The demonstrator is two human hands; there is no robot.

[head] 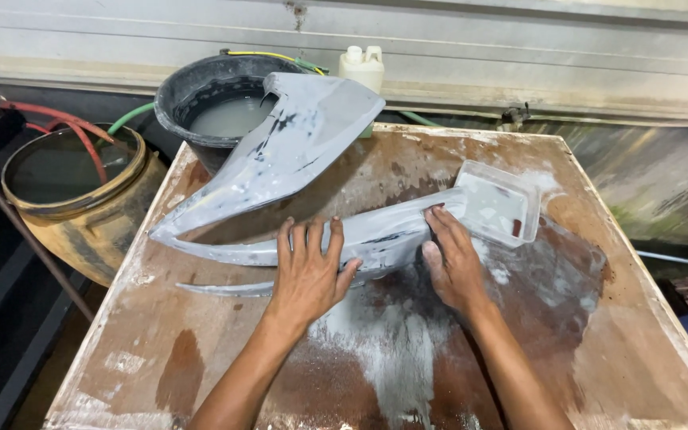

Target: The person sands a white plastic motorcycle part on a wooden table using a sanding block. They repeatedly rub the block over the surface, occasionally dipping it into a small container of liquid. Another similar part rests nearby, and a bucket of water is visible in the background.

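Grey primered fairing panel (296, 171) lying mid-table, long axis running 8 to 2 o'clock, pointed tip at 8, left hand (308, 271) flat and open on its lower arm, right hand (451, 259) pressing fingers down beside it, wet chalky wooden table (599, 334), clear tray (499, 209) at 2, black bucket (216, 99) at 11

wall (519, 56): grey corrugated metal | table (615, 334): brown, wet (white-smeared) | light: dim

Left hand (307, 275), right hand (454, 263) flat, palm-down

Grey panel (280, 163) with black scuffs, brown white-smeared table (599, 334), black bucket (193, 91), yellowish drum (89, 223)
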